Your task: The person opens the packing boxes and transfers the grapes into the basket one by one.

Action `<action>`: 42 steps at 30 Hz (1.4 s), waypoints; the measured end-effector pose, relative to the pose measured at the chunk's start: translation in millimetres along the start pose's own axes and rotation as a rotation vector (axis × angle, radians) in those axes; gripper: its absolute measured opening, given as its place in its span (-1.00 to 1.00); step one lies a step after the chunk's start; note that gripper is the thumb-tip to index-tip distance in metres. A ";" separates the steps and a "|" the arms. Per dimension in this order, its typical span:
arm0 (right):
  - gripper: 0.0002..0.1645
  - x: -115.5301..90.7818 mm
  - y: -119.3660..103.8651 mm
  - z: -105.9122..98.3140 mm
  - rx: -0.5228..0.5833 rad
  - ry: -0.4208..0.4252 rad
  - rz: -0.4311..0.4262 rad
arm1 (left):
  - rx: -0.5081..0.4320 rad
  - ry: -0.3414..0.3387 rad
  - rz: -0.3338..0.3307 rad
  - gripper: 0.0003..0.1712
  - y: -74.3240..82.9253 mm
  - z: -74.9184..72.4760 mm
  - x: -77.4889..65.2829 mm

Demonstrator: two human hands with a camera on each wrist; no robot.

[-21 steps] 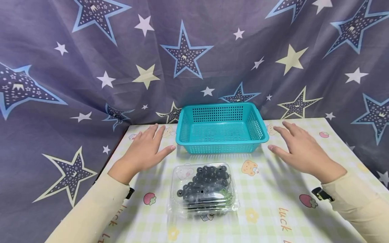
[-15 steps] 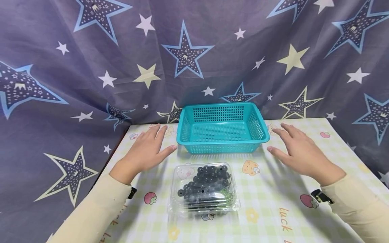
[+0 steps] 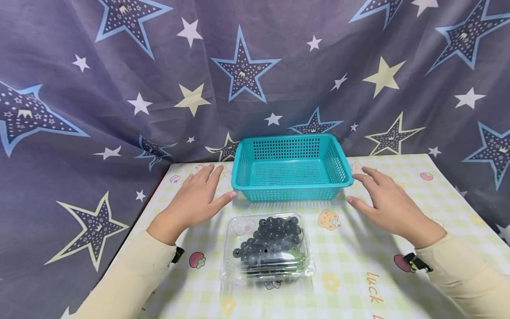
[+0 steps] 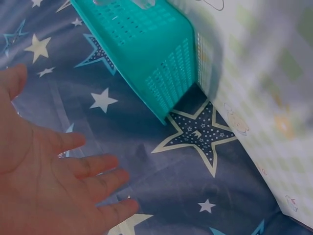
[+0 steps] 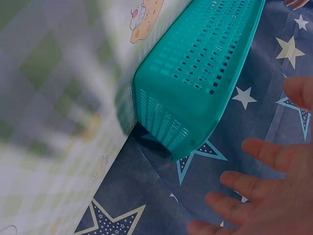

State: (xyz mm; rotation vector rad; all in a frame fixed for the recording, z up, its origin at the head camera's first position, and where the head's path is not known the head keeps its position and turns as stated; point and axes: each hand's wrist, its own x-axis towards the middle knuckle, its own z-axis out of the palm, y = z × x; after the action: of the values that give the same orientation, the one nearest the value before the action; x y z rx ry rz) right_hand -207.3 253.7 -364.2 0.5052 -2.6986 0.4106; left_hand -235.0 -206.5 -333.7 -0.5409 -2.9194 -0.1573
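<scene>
A turquoise plastic basket (image 3: 291, 193) with perforated walls stands at the back of the table with nothing in it. In front of it sits a clear plastic box (image 3: 233, 270), its lid down, with a bunch of dark grapes (image 3: 271, 239) and green stems inside. My left hand (image 3: 195, 199) hovers left of the basket, fingers spread, holding nothing. On the other side my right hand (image 3: 392, 204) hovers near the basket's right end, fingers relaxed and apart from it. Both wrist views show the basket's ends beside bare palms.
A checked, cartoon-printed cloth (image 3: 350, 274) covers the table. Behind and to the left hangs a grey-purple curtain (image 3: 255, 119) with stars, close to the basket's back wall. A dark strap (image 3: 417, 262) is on the right wrist.
Both hands have drifted slightly inward toward the basket's two ends. Basket and grape box have stayed in place.
</scene>
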 end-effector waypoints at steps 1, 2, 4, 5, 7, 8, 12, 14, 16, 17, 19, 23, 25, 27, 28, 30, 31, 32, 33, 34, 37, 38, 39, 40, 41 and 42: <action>-0.23 -0.3 -0.5 0.7 0.003 -0.003 0.002 | -0.001 0.000 0.002 0.08 0.6 0.3 -0.2; -0.23 -0.5 -0.9 1.4 0.005 -0.006 0.005 | -0.004 0.001 0.003 0.07 1.2 0.4 -0.7; -0.23 -0.7 -1.5 2.6 0.017 -0.012 0.009 | -0.005 0.004 0.007 0.06 2.7 0.4 -1.5; -0.23 -0.9 -1.9 3.1 0.024 -0.016 0.010 | -0.006 0.006 0.009 0.05 3.4 0.5 -2.0; -0.23 -1.1 -2.7 4.0 0.036 -0.023 0.013 | -0.009 0.011 0.013 0.04 4.9 0.6 -2.6; -0.23 -1.3 -3.1 4.4 0.041 -0.025 0.014 | -0.012 0.015 0.014 0.03 5.9 0.5 -3.2; -0.23 -2.8 -5.2 5.8 0.051 -0.027 0.011 | -0.013 0.028 0.031 0.02 9.6 0.0 -4.8; -0.24 -4.0 -6.1 5.9 0.052 -0.024 0.010 | -0.011 0.035 0.034 0.03 11.7 -0.1 -5.2; -0.25 -5.0 -7.1 6.0 0.055 -0.020 0.005 | -0.008 0.040 0.035 0.03 13.0 0.1 -5.2; -0.26 -5.5 -7.8 6.1 0.056 -0.020 0.004 | -0.008 0.043 0.033 0.03 13.6 0.3 -5.3; -0.28 -6.4 -9.2 6.5 0.061 -0.020 0.001 | -0.009 0.043 0.028 0.04 14.5 0.9 -5.4; -0.30 -8.3 -11.3 7.6 0.068 -0.018 -0.003 | -0.009 0.046 0.037 0.05 16.9 1.1 -6.1; -0.31 -9.1 -11.9 8.2 0.070 -0.011 -0.008 | -0.010 0.048 0.046 0.05 18.6 0.8 -6.7; -0.32 -9.8 -12.3 8.9 0.076 0.000 -0.017 | -0.012 0.053 0.052 0.04 20.7 0.3 -7.5; -0.33 -10.3 -12.7 9.4 0.081 0.003 -0.021 | -0.013 0.055 0.055 0.04 21.8 0.3 -7.9; -0.34 -11.2 -13.5 10.4 0.088 0.009 -0.028 | -0.017 0.058 0.061 0.02 24.3 -0.3 -9.0; -0.34 -11.8 -13.9 10.8 0.091 0.011 -0.030 | -0.017 0.061 0.063 0.02 25.6 -0.4 -9.5; -0.35 -12.4 -14.3 11.3 0.096 0.012 -0.031 | -0.017 0.063 0.067 0.01 26.3 -0.1 -10.1; -0.35 -13.1 -14.7 11.5 0.098 0.011 -0.031 | -0.018 0.066 0.070 0.01 27.1 0.0 -10.6; -0.35 -13.5 -15.2 12.0 0.101 0.012 -0.033 | -0.016 0.071 0.075 0.01 27.7 0.2 -11.0; -0.36 -14.4 -16.4 13.0 0.112 0.017 -0.035 | -0.016 0.080 0.082 0.01 29.3 0.7 -12.7; -0.36 -14.5 -16.9 13.2 0.116 0.019 -0.037 | -0.019 0.081 0.084 0.01 29.9 0.6 -13.3; -0.37 -14.7 -17.2 13.4 0.120 0.021 -0.038 | -0.021 0.083 0.084 0.01 31.0 0.3 -13.9; -0.37 -14.9 -17.7 13.8 0.124 0.023 -0.039 | -0.020 0.085 0.084 0.01 32.0 0.2 -14.3; -0.38 -15.2 -18.4 14.0 0.127 0.022 -0.039 | -0.022 0.084 0.084 0.01 33.2 -0.1 -14.9; -0.38 -15.6 -19.1 14.1 0.132 0.020 -0.037 | -0.024 0.083 0.084 0.01 34.3 0.0 -15.4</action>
State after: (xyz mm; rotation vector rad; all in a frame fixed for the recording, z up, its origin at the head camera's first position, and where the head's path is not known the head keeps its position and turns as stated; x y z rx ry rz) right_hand -190.3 236.3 -378.9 0.5841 -2.6507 0.5834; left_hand -208.4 -180.0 -334.0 -0.6430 -2.8123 -0.1997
